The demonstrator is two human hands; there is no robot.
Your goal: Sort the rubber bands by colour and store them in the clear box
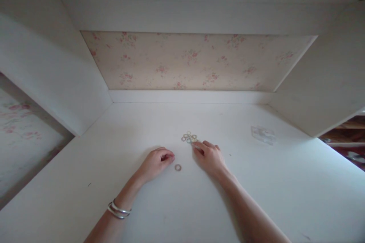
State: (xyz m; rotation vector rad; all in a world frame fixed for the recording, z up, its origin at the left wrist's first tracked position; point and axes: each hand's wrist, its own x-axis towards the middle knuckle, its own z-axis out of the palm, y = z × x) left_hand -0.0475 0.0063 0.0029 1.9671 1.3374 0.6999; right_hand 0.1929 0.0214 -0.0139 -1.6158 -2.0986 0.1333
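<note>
Head view: white surface [256, 197] inside a white alcove with a floral back panel [194, 60]. Landmark: the ring pile [189, 137], a tight cluster of small pale rings; roughly eight to ten, the exact count blurred. One lone ring [178, 167] lies flat nearer the person than the pile, between the two hands and touching neither. Right hand [210, 156] rests just right of the pile, fingers [197, 145] extended and touching its near edge; whether a ring is pinched, cannot tell. Left hand [156, 162] sits left of the pile, near the lone ring, fingers curled in loosely; whether they enclose anything, cannot tell. One clear packet [262, 134] lies well right of the pile. Two bangles [118, 210] on the left wrist. Risk, as judged: a drag of the right fingertip could scatter the pile; rings are thin and flat, so a pinch could slip or lift two at once.
</note>
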